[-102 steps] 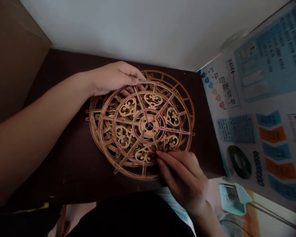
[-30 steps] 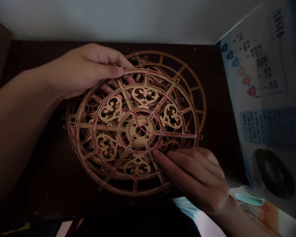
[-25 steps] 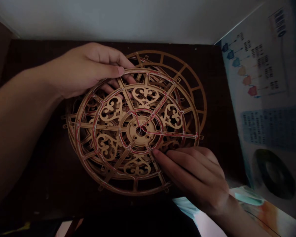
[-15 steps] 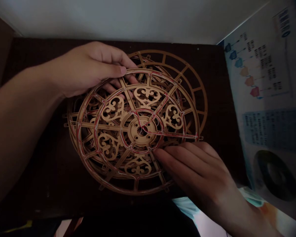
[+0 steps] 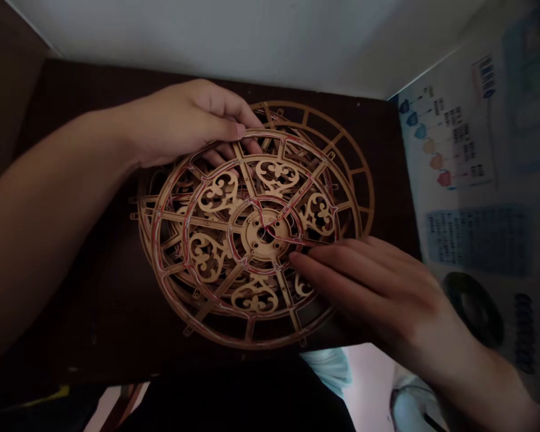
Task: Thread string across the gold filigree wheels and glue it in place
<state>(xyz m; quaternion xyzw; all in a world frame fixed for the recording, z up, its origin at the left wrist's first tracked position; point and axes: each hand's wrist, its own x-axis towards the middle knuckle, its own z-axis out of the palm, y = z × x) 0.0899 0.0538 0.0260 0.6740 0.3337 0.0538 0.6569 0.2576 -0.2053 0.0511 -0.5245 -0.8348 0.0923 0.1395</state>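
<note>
A tan wheel-shaped frame (image 5: pixel 254 235) with spokes, rings and scrollwork lies tilted on top of a stack of similar frames. Red and pale wires run in its grooves, and a red wire (image 5: pixel 302 242) stretches from the hub toward my right hand. My left hand (image 5: pixel 193 123) grips the upper left of the rim, thumb on top and fingers underneath. Over the right side of the frame, my right hand (image 5: pixel 378 282) has its fingers bent and pressed together, fingertips by the inner ring. Its thumb and anything pinched there are hidden.
Another tan frame (image 5: pixel 369 192) sticks out behind at the upper right. The dark tabletop (image 5: pixel 94 288) meets a pale wall (image 5: pixel 252 42) at the back. A printed panel (image 5: pixel 477 198) stands along the right. Light blue fabric (image 5: pixel 330 367) shows below the front edge.
The view has shifted a little. My right hand has moved slightly up along the frame's right side, covering more of the right spoke. My left hand keeps its hold on the rim.
</note>
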